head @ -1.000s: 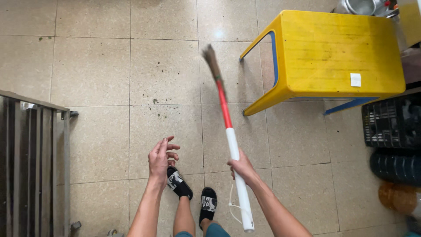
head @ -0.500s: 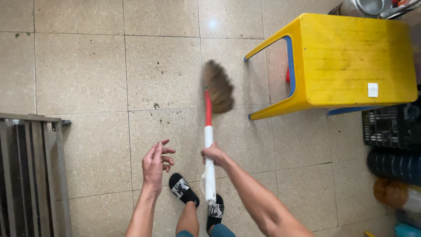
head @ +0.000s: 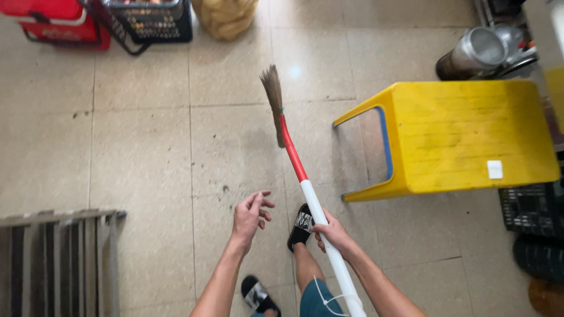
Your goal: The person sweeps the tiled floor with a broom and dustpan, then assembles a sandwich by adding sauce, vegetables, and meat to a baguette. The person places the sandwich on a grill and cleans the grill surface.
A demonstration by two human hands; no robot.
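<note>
The right hand (head: 332, 233) is clamped round the white lower section of a broom (head: 294, 158), fingers wrapped fully about the handle. The broom runs slantwise from the near edge of the view up and to the left; its handle changes from white to red partway along, and the brown bristle head (head: 274, 100) lies at the far end, over the tiled floor (head: 147, 147). Whether the bristles touch the tiles cannot be told. A thin white cord loop (head: 323, 296) hangs at the near end of the handle.

The left hand (head: 249, 214) holds nothing. Its fingers are spread apart and loosely curled, palm turned towards the broom, just to the left of the handle and clear of it.

Two feet in black slide sandals (head: 301, 226) stand on the tiles below the hands, one ahead of the other.

To the right stands a yellow plastic stool (head: 464, 135) with blue edging. Far right of it, a metal pot (head: 479, 53). At the far left, a red crate (head: 56, 20) and a black basket (head: 150, 20). At the near left, a grey metal rack (head: 56, 258).
</note>
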